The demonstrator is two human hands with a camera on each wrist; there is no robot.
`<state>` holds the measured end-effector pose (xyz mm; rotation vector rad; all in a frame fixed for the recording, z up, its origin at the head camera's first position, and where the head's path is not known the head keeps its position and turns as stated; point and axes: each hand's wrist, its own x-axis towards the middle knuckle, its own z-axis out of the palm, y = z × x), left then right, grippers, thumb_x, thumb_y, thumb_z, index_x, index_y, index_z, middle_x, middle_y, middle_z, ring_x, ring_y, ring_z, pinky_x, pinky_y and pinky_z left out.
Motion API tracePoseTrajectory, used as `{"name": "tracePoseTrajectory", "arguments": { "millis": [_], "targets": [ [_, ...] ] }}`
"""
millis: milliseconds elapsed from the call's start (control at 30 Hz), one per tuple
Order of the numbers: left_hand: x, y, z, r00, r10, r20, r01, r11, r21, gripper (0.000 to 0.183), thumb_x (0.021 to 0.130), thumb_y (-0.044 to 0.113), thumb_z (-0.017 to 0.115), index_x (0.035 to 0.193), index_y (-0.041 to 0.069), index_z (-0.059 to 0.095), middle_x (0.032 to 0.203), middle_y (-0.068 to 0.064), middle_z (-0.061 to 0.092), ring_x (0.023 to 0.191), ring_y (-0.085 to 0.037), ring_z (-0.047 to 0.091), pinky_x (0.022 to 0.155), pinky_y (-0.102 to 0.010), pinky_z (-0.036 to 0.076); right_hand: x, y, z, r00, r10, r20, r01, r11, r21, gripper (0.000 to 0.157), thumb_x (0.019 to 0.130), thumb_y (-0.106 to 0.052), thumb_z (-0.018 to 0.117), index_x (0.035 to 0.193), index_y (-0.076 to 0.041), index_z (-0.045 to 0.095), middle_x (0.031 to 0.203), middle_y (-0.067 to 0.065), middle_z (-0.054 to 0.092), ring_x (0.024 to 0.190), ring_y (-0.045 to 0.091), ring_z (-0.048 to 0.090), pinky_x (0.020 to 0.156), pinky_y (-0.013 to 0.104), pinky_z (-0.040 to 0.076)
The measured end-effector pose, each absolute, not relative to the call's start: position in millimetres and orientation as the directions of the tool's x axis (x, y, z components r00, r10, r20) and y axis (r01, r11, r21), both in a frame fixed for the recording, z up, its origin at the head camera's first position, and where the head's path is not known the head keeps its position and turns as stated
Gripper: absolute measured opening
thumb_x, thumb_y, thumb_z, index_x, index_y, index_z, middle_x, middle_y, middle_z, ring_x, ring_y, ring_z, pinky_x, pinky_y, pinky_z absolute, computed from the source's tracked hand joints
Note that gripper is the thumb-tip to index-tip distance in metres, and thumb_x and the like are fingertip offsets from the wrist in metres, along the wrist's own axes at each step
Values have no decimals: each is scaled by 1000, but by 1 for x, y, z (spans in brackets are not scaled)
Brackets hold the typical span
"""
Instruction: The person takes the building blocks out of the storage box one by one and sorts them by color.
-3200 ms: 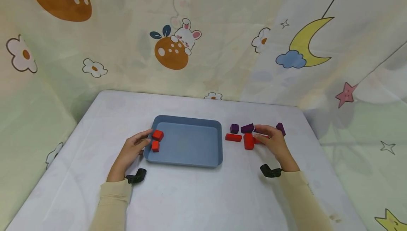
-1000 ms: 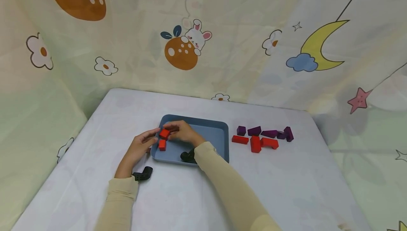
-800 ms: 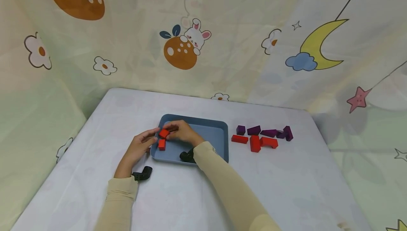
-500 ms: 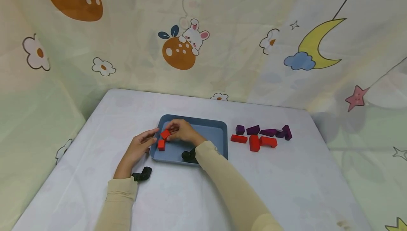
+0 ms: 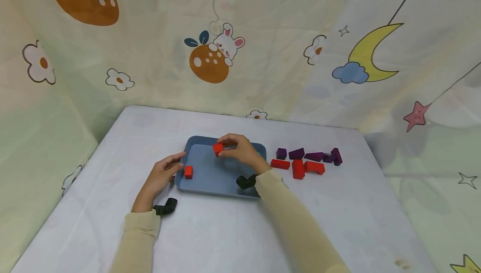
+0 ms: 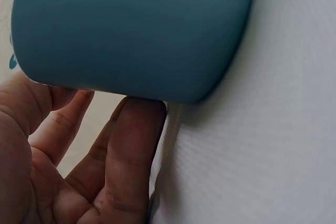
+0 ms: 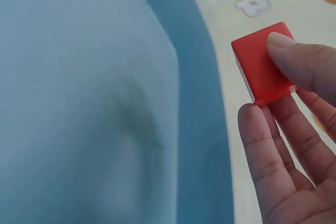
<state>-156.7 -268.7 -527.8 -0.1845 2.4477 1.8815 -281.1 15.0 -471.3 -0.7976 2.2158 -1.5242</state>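
Observation:
In the head view my right hand (image 5: 242,151) pinches a red cube block (image 5: 217,149) over the back part of a blue-grey tray (image 5: 219,189). The right wrist view has the thumb (image 7: 310,65) across one face of that block, fingers against its other side. A second red block (image 5: 188,172) sits in the tray near its left wall. At that left side my left hand (image 5: 159,177) touches the tray, its fingers loosely bent. The left wrist view shows fingertips meeting the tray's end wall from outside, and how firmly they bear on it is unclear.
Right of the tray lie three red blocks: a bar (image 5: 279,164), an upright piece (image 5: 298,169) and an arch (image 5: 314,167). Behind them runs a row of several purple blocks (image 5: 297,153). A white-covered table (image 5: 210,235) meets a patterned curtain (image 5: 158,56) at its back edge.
My right hand came from the block group into the tray, took the rear red block from beside the other one, and carried it up and rightward. My left hand stayed at the tray.

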Motion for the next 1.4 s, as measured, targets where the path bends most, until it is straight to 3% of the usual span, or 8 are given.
{"name": "tracePoseTrajectory", "arguments": {
  "millis": [433, 800, 1000, 1167, 1233, 1400],
  "targets": [
    [-157, -268, -529, -990, -58, -125, -136, 270, 953, 53, 111, 25, 65, 160, 7, 54, 161, -22, 51, 110, 1, 58, 79, -27, 55, -276, 116, -461, -885, -463, 45, -213, 316, -925, 44, 97, -4, 80, 137, 6, 67, 130, 19, 72, 122, 36, 65, 99, 40, 58],
    [-156, -265, -528, -990, -63, -128, -142, 304, 942, 54, 111, 27, 64, 160, 7, 53, 161, -23, 50, 114, -1, 58, 81, -26, 56, -269, 212, -458, -943, -333, 0, -138, 392, -909, 45, 100, -8, 79, 141, 4, 66, 137, 24, 67, 123, 35, 65, 90, 24, 58],
    [-157, -267, -527, -989, -68, -131, -146, 309, 940, 54, 111, 28, 64, 161, 8, 53, 162, -23, 50, 110, 4, 57, 81, -25, 55, -266, 258, -463, -962, -272, 9, -138, 460, -877, 43, 102, -9, 76, 142, 5, 65, 139, 27, 66, 124, 36, 64, 91, 18, 54],
    [-156, -267, -525, -986, -71, -151, -165, 321, 933, 56, 111, 31, 64, 161, 10, 52, 162, -22, 50, 110, -1, 58, 81, -26, 55, -261, 292, -469, -978, -208, 15, -128, 539, -832, 44, 105, -10, 72, 145, 5, 62, 140, 29, 64, 125, 38, 62, 89, 15, 53],
    [-156, -267, -525, -985, -69, -158, -172, 315, 933, 56, 112, 31, 64, 162, 10, 52, 162, -22, 50, 110, -2, 58, 81, -26, 55, -259, 305, -472, -981, -193, 18, -124, 549, -827, 45, 105, -10, 72, 146, 5, 62, 142, 29, 63, 126, 33, 63, 89, 14, 53],
    [-157, -266, -526, -984, -66, -165, -178, 302, 936, 56, 112, 29, 63, 162, 9, 51, 162, -23, 50, 109, 1, 58, 81, -26, 55, -256, 332, -484, -988, -151, 30, -110, 556, -824, 47, 104, -8, 73, 146, 8, 59, 146, 33, 59, 117, 7, 64, 90, 9, 50]
  ]
}}
